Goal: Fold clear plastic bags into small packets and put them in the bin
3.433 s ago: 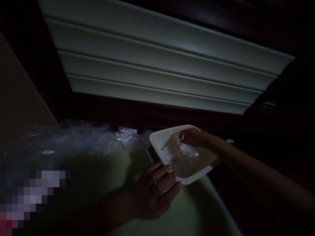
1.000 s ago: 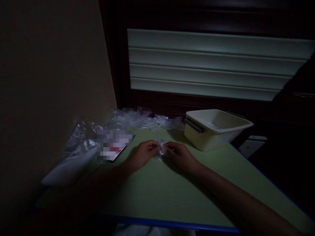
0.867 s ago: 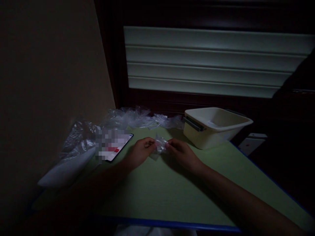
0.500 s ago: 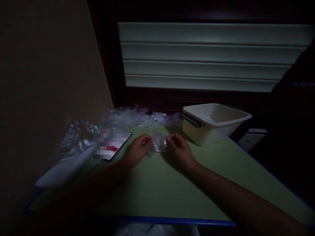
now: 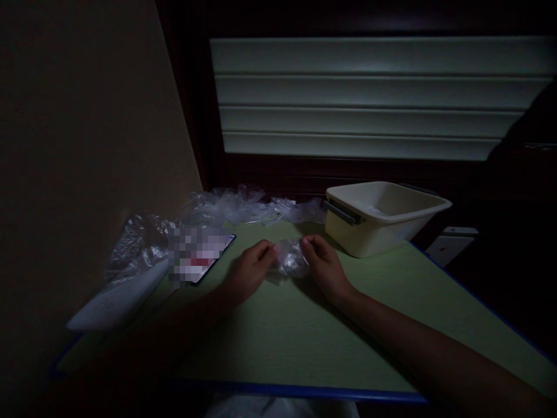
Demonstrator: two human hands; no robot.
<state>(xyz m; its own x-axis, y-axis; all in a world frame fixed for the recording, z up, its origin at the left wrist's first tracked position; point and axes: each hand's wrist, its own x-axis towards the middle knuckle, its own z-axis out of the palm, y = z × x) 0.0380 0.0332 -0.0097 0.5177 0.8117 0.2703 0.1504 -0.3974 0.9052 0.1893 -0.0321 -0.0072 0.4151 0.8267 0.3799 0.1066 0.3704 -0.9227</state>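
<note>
A small clear plastic bag [image 5: 292, 259] is held between both hands above the green table [image 5: 278, 337]. My left hand [image 5: 252, 268] pinches its left edge between thumb and fingers. On the other side, my right hand [image 5: 327, 266] pinches the upper right edge. The bag is crinkled and shiny; whatever may be inside is too dim to make out. To the left of my left hand lies a phone [image 5: 213, 255], its screen lit and partly pixelated.
A cream bin [image 5: 361, 232] with dark handles stands at the back right. Crumpled clear plastic bags [image 5: 217, 206] line the back and left edge. A white packet [image 5: 117, 299] lies at left. White boxes [image 5: 452, 244] are beyond the right edge.
The bag looks more spread out between my hands. Both hands have shifted slightly to the right in view, and the whole view has shifted a little too.
</note>
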